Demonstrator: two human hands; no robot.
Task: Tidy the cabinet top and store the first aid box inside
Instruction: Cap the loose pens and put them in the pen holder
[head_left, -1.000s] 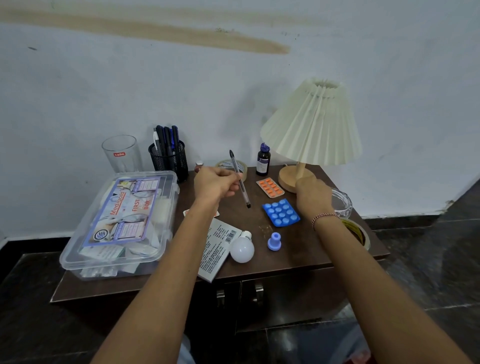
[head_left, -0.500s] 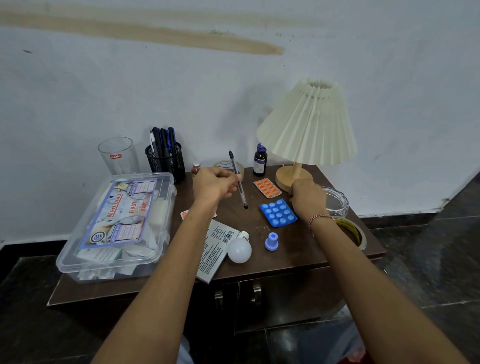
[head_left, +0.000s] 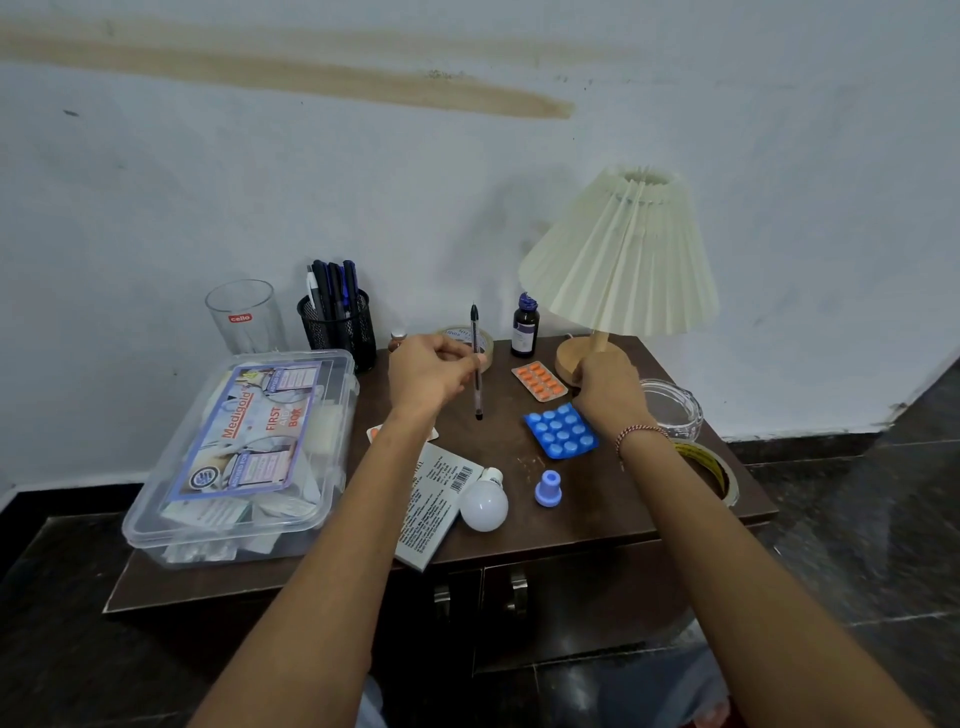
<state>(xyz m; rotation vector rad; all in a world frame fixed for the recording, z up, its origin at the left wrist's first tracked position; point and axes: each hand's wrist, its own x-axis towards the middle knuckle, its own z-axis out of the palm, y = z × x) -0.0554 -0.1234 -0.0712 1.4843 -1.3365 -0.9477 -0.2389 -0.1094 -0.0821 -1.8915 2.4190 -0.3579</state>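
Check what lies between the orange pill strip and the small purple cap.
The blue blister pack lies flat between the orange pill strip and the purple cap, seen in the head view.

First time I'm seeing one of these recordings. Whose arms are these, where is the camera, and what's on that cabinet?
No machine here: a person works with bare hands, and the single camera sits on their head, looking forward and down, so the arms enter from below. The left hand pinches a black pen, upright above the cabinet top. The right hand is at the lamp, by its wooden base; whether it grips it is hidden. On the top lie a clear first aid box at the left, a mesh pen holder and a drinking glass behind it, a dark bottle, an orange pill strip, a blue pill strip, a white bulb, a small blue cap, a glass ashtray and a tape roll at the right edge.
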